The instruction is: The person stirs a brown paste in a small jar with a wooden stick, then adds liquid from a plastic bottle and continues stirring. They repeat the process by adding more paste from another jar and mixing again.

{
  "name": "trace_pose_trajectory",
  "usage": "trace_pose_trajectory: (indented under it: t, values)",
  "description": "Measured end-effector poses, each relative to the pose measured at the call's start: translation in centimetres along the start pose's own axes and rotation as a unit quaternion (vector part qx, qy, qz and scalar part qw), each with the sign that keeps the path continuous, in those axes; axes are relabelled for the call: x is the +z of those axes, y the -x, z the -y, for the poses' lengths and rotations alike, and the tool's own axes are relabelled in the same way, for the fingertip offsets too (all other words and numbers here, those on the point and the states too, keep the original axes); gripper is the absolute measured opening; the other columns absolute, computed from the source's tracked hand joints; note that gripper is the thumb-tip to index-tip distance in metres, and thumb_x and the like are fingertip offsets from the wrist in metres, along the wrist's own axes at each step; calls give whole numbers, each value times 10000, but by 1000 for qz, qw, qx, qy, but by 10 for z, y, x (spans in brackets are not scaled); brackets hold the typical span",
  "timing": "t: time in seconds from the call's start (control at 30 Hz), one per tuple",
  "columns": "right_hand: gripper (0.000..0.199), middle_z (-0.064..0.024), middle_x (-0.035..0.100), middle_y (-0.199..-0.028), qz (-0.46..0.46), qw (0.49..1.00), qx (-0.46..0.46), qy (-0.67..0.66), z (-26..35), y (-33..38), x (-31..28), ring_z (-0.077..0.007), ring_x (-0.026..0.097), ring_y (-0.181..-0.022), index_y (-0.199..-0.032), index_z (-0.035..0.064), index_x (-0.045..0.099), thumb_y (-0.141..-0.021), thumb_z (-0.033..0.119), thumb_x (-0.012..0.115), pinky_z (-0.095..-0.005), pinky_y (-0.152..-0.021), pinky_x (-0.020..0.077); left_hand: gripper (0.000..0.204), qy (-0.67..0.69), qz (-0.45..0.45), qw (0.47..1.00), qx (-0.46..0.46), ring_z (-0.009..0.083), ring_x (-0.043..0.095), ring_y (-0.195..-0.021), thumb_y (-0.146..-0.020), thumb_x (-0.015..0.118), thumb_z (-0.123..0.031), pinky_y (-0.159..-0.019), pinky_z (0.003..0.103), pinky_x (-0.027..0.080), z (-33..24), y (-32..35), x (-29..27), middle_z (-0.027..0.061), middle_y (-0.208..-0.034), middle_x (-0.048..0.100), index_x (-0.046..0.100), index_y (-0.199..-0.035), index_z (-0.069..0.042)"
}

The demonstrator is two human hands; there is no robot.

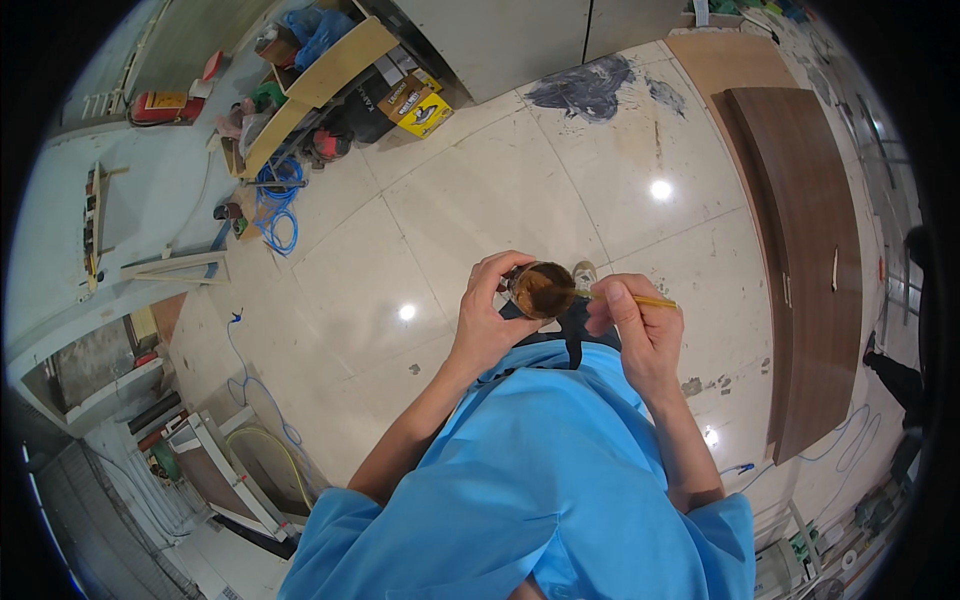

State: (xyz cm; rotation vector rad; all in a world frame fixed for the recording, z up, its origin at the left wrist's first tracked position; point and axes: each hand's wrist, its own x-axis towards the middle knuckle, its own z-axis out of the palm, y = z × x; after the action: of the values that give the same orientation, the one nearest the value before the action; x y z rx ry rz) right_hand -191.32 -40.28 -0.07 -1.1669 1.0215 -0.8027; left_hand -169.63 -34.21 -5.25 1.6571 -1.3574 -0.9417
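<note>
My left hand is wrapped round a small round can in front of my waist. Its mouth faces up and shows brown stuff smeared over the inside. A thin yellow stick, perhaps a brush handle, is pinched between the thumb and fingers of my right hand. It points left into the can's mouth, where its far end is too dark to make out.
Brown wooden panels lie along the right. Ahead stand a cluttered shelf and a yellow box. A blue hose is coiled beside the shelf. A dark smear marks the tiled floor; a framed panel leans at the left.
</note>
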Motion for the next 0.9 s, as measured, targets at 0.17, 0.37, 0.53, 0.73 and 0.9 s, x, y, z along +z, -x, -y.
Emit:
trace_pose_trajectory:
  t: [0.17,0.37,0.53,0.73,0.9]
  values:
    - [355,-102,724,-882,10,999,33,-40,-1,3,-1,-151,713,-713,-1059,-62,742,-1148,239,575,-275,-641,589,758,0,5,1000,-9,219,634,-1176,-675,966,-108,-935,355,508,0,2,0,48,-1358,648,633,-1355,-131]
    - [353,-110,729,-897,25,999,37,-22,-2,3,0,-146,722,-723,-1058,-57,744,-1150,235,569,-265,-647,593,753,4,8,1000,-15,221,635,-1188,-679,959,-105,-933,360,513,1,4,-1,46,-1356,654,631,-1356,-130]
    - [309,-92,748,-930,36,999,-11,37,-3,6,0,-145,729,-731,-1064,-61,745,-1131,204,602,-266,-640,590,755,11,3,1000,-15,223,636,-1194,-673,959,-102,-944,365,511,0,7,1,46,-1365,654,634,-1354,-131]
    - [278,-121,729,-892,38,990,-91,105,-5,8,0,-160,726,-750,-1110,-65,747,-1124,174,605,-284,-687,604,759,3,5,1000,-26,225,636,-1192,-668,964,-110,-950,368,510,-1,9,1,46,-1367,656,638,-1353,-136]
    - [235,-103,738,-910,68,993,-57,80,-3,12,-4,-166,733,-741,-1097,-48,751,-1112,149,624,-284,-668,593,764,-2,5,1000,-22,222,637,-1185,-661,968,-115,-952,367,508,-3,9,3,41,-1369,652,642,-1351,-135]
